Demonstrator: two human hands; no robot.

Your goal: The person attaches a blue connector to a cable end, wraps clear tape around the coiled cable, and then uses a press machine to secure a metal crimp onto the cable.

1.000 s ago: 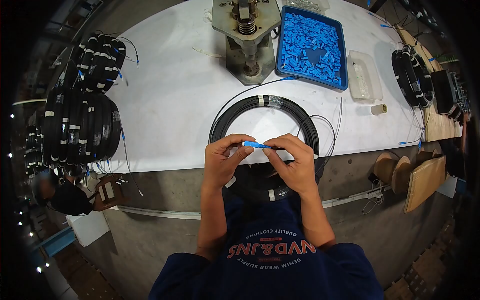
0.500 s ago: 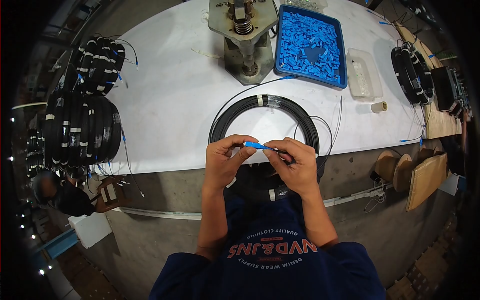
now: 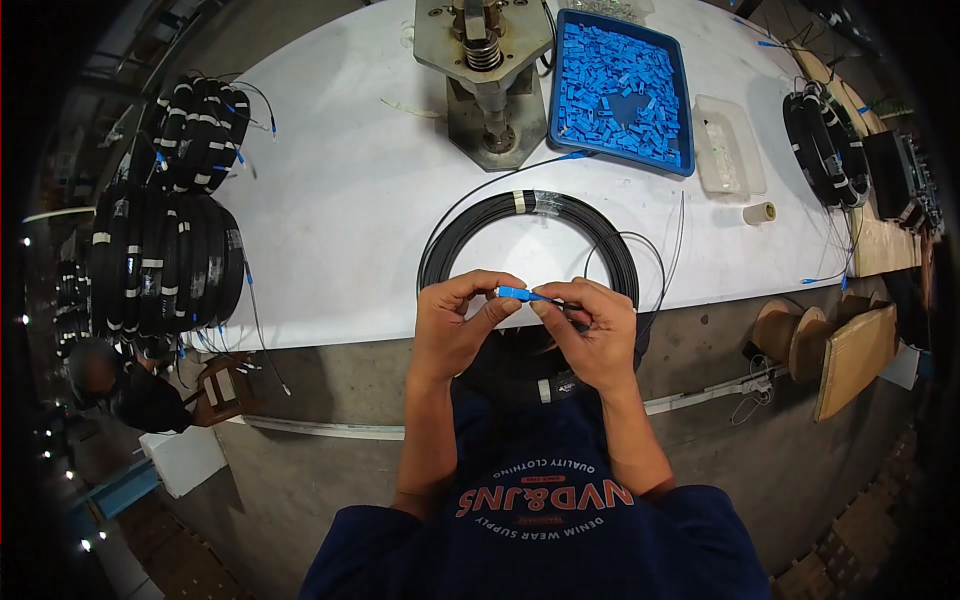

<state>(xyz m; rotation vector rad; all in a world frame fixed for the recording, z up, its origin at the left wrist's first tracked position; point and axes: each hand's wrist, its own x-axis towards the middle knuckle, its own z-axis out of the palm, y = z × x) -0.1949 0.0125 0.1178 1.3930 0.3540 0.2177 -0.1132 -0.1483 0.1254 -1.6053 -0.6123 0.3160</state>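
Between my two hands is a blue fiber-optic connector (image 3: 515, 293) on the end of a black cable. My left hand (image 3: 462, 318) pinches the connector body between thumb and fingers. With its thumb and fingertips, my right hand (image 3: 590, 325) grips the narrow blue boot (image 3: 543, 297) behind it, where the cable begins. Under and beyond my hands lies a coil of black cable (image 3: 478, 215), bound with pale tape, at the table edge. Its other blue-tipped end (image 3: 572, 156) rests near the blue tray.
A metal press (image 3: 490, 80) stands at the back centre. Beside it are a blue tray (image 3: 690, 150) of blue connector housings, a clear plastic box (image 3: 745, 150) and a tape roll (image 3: 759, 213). Black cable coils (image 3: 165, 260) are stacked left, more (image 3: 825, 145) right. Another person (image 3: 130, 385) is at far left.
Both hands have shifted very slightly to the right with the connector. The grip of each looks the same, and the surrounding things stay in place.
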